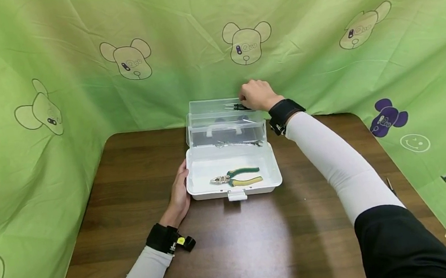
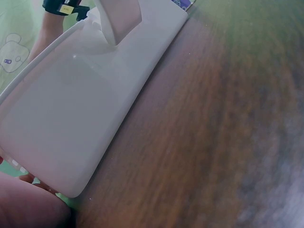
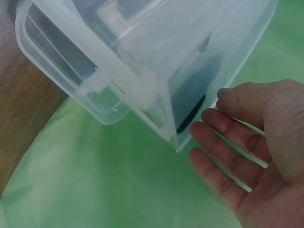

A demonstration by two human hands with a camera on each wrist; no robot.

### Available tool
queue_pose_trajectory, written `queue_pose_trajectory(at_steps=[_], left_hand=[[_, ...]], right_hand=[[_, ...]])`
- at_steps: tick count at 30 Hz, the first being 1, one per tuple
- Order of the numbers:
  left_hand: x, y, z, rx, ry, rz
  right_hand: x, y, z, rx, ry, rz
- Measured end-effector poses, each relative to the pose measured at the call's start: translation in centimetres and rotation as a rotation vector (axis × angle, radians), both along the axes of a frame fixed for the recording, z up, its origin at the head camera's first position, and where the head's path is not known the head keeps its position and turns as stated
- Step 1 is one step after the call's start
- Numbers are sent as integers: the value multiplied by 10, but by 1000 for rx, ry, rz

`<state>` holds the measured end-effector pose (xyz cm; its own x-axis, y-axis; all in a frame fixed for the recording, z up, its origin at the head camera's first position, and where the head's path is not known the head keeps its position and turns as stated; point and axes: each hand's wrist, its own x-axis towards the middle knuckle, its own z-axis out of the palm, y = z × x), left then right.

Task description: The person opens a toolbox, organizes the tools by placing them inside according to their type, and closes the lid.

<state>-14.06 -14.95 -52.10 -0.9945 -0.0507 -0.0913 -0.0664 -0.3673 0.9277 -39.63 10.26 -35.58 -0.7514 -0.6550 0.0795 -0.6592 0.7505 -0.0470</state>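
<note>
An opened white toolbox (image 1: 205, 163) with clear stepped trays stands on the table. My left hand (image 1: 179, 192) lies along its left side, fingers touching the wall; in the left wrist view the white front (image 2: 71, 114) fills much of the picture. My right hand (image 1: 258, 95) is at the right end of the upper clear tray (image 1: 207, 106), over thin black-handled tools (image 1: 239, 106). In the right wrist view, its loosely bent fingers (image 3: 228, 147) hold nothing, close to the tray's edge. Combination pliers (image 1: 237, 177) with green and yellow handles lie in the base. A wrench (image 1: 240, 144) lies behind them.
The box's front latch (image 1: 237, 195) hangs down. A green curtain (image 1: 180, 39) with bear prints closes in the table's back and sides. The brown table (image 1: 137, 175) stretches around the box. A thin dark object (image 1: 391, 186) lies at the right, beyond the right forearm.
</note>
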Motion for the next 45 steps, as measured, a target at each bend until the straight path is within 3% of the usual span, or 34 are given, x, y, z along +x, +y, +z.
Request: queue_pose_trajectory(at_steps=[23,35,45], left_hand=[[1,-1,-1,-6,-5,-13],[1,-1,0,-7,-11,-17],[1,0,2,-7,-23,-8]], right_hand=[[13,25,21,52,38,-38],[28,54,33,32,118,-30],[46,89,33,66,127,-47]])
